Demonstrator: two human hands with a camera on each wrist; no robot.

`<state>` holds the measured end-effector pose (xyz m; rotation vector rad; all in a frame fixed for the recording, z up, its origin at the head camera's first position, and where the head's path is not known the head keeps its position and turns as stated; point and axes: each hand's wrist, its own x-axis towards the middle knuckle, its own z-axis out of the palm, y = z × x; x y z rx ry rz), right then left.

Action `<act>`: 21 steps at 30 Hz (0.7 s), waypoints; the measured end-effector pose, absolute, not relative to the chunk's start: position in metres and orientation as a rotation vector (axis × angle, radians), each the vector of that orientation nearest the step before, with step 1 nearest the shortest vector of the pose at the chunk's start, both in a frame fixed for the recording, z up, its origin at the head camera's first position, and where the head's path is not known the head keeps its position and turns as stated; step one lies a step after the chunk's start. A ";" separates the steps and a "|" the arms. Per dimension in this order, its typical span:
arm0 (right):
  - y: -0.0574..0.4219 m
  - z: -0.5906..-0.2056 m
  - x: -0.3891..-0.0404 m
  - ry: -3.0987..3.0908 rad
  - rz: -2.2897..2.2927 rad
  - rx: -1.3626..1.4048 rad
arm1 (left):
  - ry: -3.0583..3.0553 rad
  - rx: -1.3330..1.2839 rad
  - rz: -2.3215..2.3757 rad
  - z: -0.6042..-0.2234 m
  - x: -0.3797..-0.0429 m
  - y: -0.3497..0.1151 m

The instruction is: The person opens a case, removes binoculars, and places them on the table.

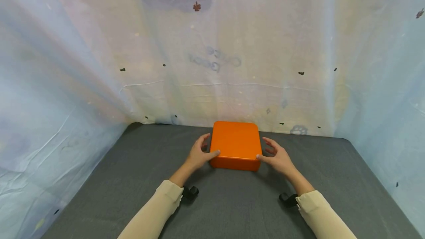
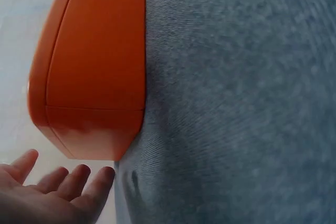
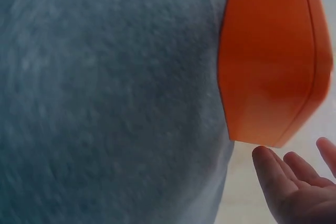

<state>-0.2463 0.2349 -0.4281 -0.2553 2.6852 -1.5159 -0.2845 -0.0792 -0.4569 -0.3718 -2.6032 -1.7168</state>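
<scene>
An orange box (image 1: 236,140) with rounded corners lies flat on the grey cloth surface, near its back edge. My left hand (image 1: 198,154) is at the box's left side, and my right hand (image 1: 278,158) is at its right. Both have spread, gently bent fingers, and in the head view each thumb overlaps a near corner of the lid. The left wrist view shows a small gap between the left hand (image 2: 58,195) and the box wall (image 2: 97,66). In the right wrist view, the fingers of the right hand (image 3: 302,190) are close to the box (image 3: 268,61); contact cannot be made out.
Grey cloth (image 1: 229,205) covers the surface around the box. A pale patterned curtain (image 1: 239,47) hangs behind it and along both sides. Black straps (image 1: 190,193) show at both wrists, beside the cream sleeves (image 1: 156,209).
</scene>
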 end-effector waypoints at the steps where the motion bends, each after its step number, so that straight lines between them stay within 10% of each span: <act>1: 0.234 -0.429 -0.247 2.683 -1.508 -0.263 | -2.623 -0.369 -1.709 -0.459 -0.285 -0.079; 21: 0.222 -0.443 -0.254 2.660 -1.457 -0.297 | -2.668 -0.393 -1.832 -0.466 -0.289 -0.070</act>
